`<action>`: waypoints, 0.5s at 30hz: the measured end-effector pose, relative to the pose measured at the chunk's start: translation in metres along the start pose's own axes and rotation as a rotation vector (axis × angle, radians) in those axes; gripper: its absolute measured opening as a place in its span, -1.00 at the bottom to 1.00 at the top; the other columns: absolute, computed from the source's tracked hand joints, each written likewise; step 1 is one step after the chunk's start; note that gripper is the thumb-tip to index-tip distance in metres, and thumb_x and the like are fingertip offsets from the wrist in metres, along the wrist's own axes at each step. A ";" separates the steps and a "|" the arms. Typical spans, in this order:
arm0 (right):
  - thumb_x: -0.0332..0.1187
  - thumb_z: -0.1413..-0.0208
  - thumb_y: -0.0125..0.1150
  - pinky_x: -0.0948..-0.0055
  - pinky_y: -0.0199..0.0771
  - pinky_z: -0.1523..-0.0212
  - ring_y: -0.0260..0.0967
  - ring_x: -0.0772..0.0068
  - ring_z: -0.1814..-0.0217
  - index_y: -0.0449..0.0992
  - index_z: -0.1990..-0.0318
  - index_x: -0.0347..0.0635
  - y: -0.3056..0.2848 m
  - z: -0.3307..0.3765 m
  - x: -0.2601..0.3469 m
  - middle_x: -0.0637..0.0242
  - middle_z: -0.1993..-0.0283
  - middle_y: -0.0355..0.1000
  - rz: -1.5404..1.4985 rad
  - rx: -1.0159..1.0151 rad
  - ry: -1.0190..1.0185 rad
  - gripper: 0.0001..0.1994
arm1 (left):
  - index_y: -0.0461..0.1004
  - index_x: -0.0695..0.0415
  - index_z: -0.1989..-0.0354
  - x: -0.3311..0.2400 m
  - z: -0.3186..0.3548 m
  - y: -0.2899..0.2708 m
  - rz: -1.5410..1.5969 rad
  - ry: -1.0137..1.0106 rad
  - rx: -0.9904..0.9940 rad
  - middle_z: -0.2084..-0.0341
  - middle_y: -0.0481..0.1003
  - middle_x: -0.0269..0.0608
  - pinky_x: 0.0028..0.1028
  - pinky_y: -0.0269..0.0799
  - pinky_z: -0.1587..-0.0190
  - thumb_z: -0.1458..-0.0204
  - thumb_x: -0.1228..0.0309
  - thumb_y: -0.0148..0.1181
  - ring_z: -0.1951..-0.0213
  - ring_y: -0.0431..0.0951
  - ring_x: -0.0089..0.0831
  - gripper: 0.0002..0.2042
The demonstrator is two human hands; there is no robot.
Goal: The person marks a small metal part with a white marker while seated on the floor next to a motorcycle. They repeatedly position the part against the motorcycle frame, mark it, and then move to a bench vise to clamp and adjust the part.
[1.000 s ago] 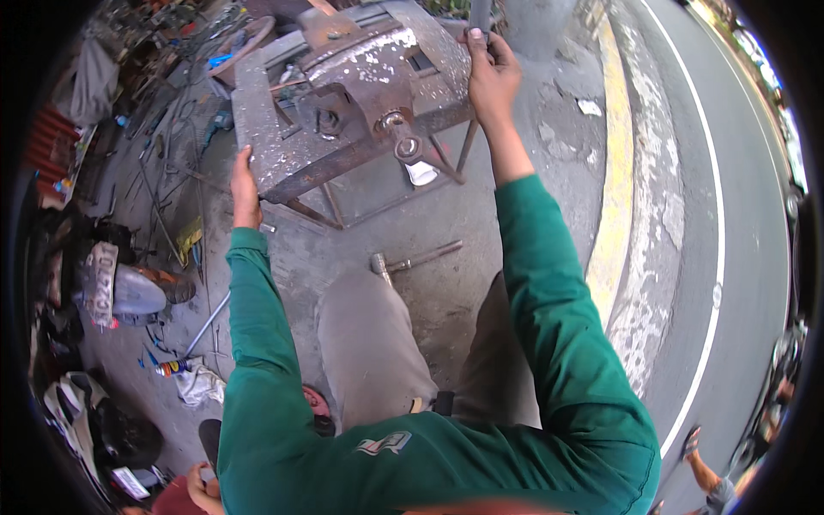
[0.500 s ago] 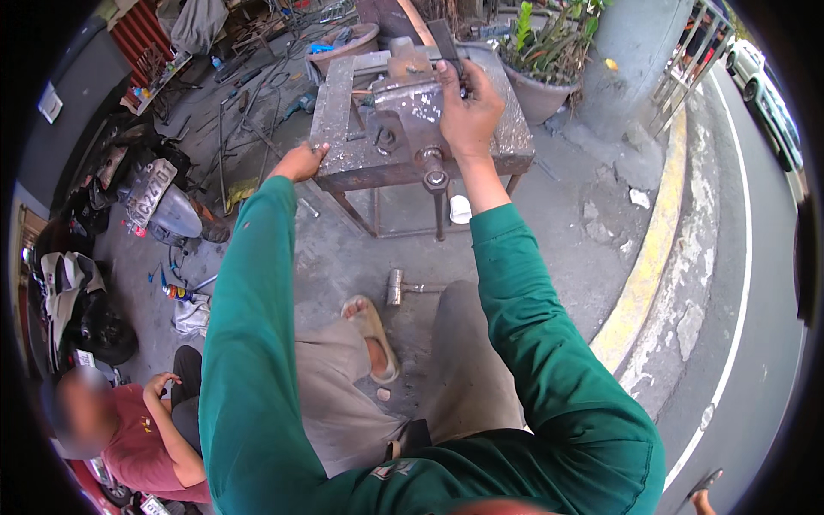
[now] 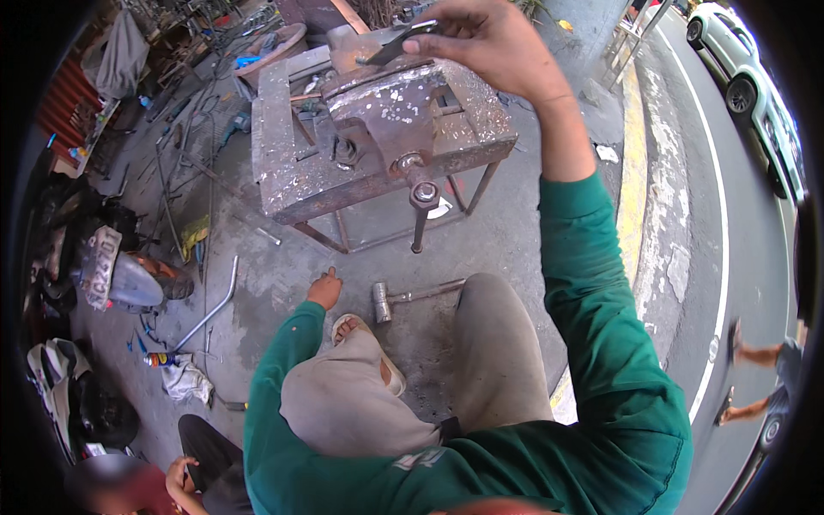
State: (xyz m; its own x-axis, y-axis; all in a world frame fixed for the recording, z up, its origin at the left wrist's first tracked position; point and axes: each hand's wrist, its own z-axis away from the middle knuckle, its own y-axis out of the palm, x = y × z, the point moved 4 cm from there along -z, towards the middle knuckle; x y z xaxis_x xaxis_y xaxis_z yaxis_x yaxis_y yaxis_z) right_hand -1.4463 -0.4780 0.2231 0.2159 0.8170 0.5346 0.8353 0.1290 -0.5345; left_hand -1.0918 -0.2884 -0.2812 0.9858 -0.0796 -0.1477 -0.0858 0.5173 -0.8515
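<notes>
My right hand (image 3: 493, 43) is closed on a flat dark metal piece (image 3: 395, 45), pinched under the thumb. That piece lies slanted over the jaws of a worn, paint-spotted bench vise (image 3: 382, 107); whether it touches them I cannot tell. The vise sits on a low rusty metal table (image 3: 279, 172). My left hand (image 3: 325, 289) hangs in front of the table, empty, with a finger stretched forward. A little to its right, a metal-headed hammer (image 3: 383, 302) lies on the ground, its handle pointing toward my right knee.
A bent metal pipe (image 3: 215, 309) and scattered tools lie on the ground to the left, near a parked motorcycle (image 3: 129, 279). Another person (image 3: 189, 481) sits at the lower left. Along the right runs a yellow curb (image 3: 633, 172), with a white car (image 3: 738, 69) on the road and someone walking there.
My left hand has let go of the table edge and dropped back toward the hammer. My right hand has tipped the metal piece from upright to slanting over the vise. The view has shifted.
</notes>
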 end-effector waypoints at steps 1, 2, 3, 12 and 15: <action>-0.43 -0.09 0.47 0.45 0.52 0.15 0.53 0.52 0.21 0.64 0.03 -0.30 -0.001 -0.001 -0.007 0.22 0.24 0.61 -0.009 0.022 0.191 -0.71 | 0.49 0.04 -0.24 0.009 -0.013 0.026 0.003 -0.073 -0.026 -0.16 0.36 0.18 -0.08 0.42 -0.19 -0.10 0.55 0.09 -0.13 0.48 0.11 -0.53; -0.42 -0.11 0.45 0.45 0.52 0.15 0.52 0.53 0.21 0.64 0.05 -0.30 -0.001 -0.003 -0.005 0.23 0.24 0.61 0.017 0.022 0.150 -0.73 | 0.49 0.05 -0.24 0.010 -0.024 0.045 0.031 -0.017 -0.098 -0.16 0.35 0.18 -0.08 0.42 -0.19 -0.10 0.56 0.08 -0.14 0.48 0.10 -0.53; -0.41 -0.14 0.44 0.45 0.52 0.16 0.51 0.55 0.21 0.64 0.06 -0.30 -0.001 -0.005 -0.003 0.24 0.25 0.60 0.043 0.023 0.109 -0.75 | 0.48 0.07 -0.24 0.008 -0.031 0.061 0.033 0.013 -0.143 -0.17 0.34 0.19 -0.09 0.43 -0.19 -0.09 0.56 0.08 -0.14 0.48 0.09 -0.52; -0.25 -0.44 0.09 0.58 0.34 0.33 0.27 0.61 0.39 0.30 -0.40 -0.22 0.035 -0.005 -0.030 0.52 0.26 0.37 -1.211 0.012 0.061 -0.53 | 0.50 0.15 -0.23 -0.042 0.039 -0.061 0.095 0.074 0.358 -0.16 0.50 0.09 -0.25 0.40 -0.26 -0.26 0.09 0.20 -0.20 0.51 -0.15 -0.52; -0.42 -0.47 -0.11 0.63 0.23 0.41 0.12 0.67 0.46 0.05 -0.52 -0.16 0.058 0.003 -0.037 0.50 0.27 0.20 -1.861 0.197 -0.014 -0.49 | 0.53 0.20 -0.15 -0.076 0.118 -0.221 0.500 0.330 0.241 0.12 0.64 -0.07 -0.31 0.55 -0.03 -0.30 0.05 0.18 0.08 0.65 -0.31 -0.53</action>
State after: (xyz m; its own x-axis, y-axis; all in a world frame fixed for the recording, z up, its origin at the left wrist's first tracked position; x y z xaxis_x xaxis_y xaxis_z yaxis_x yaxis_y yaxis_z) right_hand -1.4079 -0.4991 0.1700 -0.7900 -0.4254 0.4415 -0.0981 0.7985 0.5939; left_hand -1.1308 -0.2964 -0.0228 0.7357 -0.0174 -0.6771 -0.4506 0.7338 -0.5085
